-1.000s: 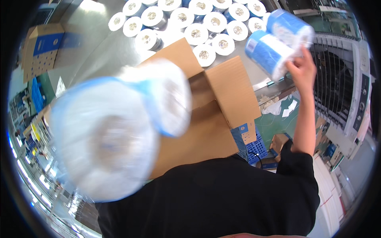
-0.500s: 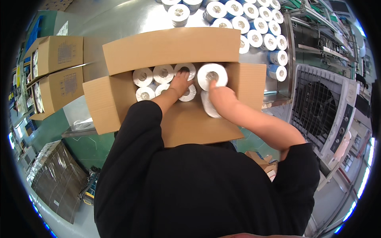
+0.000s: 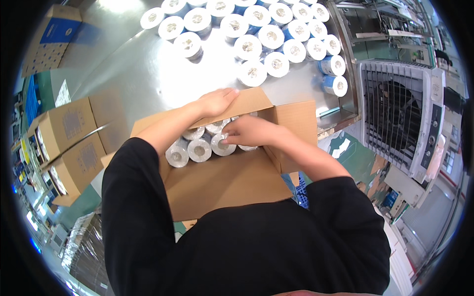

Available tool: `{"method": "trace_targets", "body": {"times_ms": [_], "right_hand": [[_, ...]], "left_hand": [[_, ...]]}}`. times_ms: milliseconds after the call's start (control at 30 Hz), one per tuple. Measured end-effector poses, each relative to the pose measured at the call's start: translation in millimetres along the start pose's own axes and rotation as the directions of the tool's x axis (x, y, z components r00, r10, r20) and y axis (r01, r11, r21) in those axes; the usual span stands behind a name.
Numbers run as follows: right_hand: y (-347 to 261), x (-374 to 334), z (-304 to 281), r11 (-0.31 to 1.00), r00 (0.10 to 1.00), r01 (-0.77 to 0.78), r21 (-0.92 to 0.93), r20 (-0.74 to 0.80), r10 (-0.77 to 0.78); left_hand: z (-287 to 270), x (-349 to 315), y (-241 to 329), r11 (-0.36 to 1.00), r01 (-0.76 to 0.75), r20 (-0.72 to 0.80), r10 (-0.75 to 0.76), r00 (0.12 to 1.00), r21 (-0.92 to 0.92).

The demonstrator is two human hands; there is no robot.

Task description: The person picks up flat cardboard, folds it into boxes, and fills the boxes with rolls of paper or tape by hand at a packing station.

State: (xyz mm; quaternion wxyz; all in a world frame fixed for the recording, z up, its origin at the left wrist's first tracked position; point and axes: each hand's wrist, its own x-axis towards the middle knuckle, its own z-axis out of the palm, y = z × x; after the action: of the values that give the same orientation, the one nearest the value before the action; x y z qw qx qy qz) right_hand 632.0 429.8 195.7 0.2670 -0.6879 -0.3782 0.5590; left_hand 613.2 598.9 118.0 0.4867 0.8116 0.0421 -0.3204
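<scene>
An opened cardboard carton (image 3: 222,182) lies in front of me with white rolls, each with a hollow core, standing in two rows inside. My left hand (image 3: 217,102) grips the top edge of the far flap (image 3: 252,101), fingers close together. Over the rolls at the right side, my right hand (image 3: 249,130) has its fingers loosely bent and apart, thumb against a front-row roll (image 3: 199,149)'s neighbour. It partly covers the rightmost rolls, and no roll is lifted in it. The far row is partly hidden by the flap and my hands.
Many more rolls with blue sides (image 3: 248,47) stand on the metal table (image 3: 123,74) beyond the carton. Two filled cartons (image 3: 74,121) stand at the left, and a blue-and-brown carton (image 3: 54,34) farther back. A caged fan unit (image 3: 395,113) is at the right.
My right hand has let go of the roll it carried, and the right end of the rows is now filled. My left hand moved from the rolls to the far flap, which tilts inward.
</scene>
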Motion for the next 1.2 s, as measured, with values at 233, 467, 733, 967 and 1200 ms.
{"method": "trace_targets", "body": {"times_ms": [233, 467, 733, 967, 1200], "right_hand": [[126, -19, -128, 0.815, 0.471, -0.53, 0.234, -0.718, 0.512], [241, 39, -109, 0.85, 0.452, -0.44, 0.289, -0.747, 0.488], [215, -53, -140, 0.886, 0.519, -0.256, 0.386, -0.719, 0.463], [43, -179, -128, 0.998, 0.096, -0.049, -0.048, -0.994, -0.044], [-76, -88, -8, 0.874, 0.978, 0.207, -0.44, 0.103, -0.18]], "left_hand": [[11, 137, 18, 0.653, -0.123, -0.073, 0.265, 0.961, 0.747], [24, 180, 2, 0.468, -0.139, -0.038, 0.349, 0.936, 0.873], [-102, 111, 46, 0.951, -0.081, -0.379, 0.195, 0.905, 0.298], [-124, -139, 63, 0.766, -0.153, -0.585, -0.329, 0.742, -0.624], [-25, -254, 4, 0.796, 0.157, -0.263, 0.003, 0.965, 0.584]]}}
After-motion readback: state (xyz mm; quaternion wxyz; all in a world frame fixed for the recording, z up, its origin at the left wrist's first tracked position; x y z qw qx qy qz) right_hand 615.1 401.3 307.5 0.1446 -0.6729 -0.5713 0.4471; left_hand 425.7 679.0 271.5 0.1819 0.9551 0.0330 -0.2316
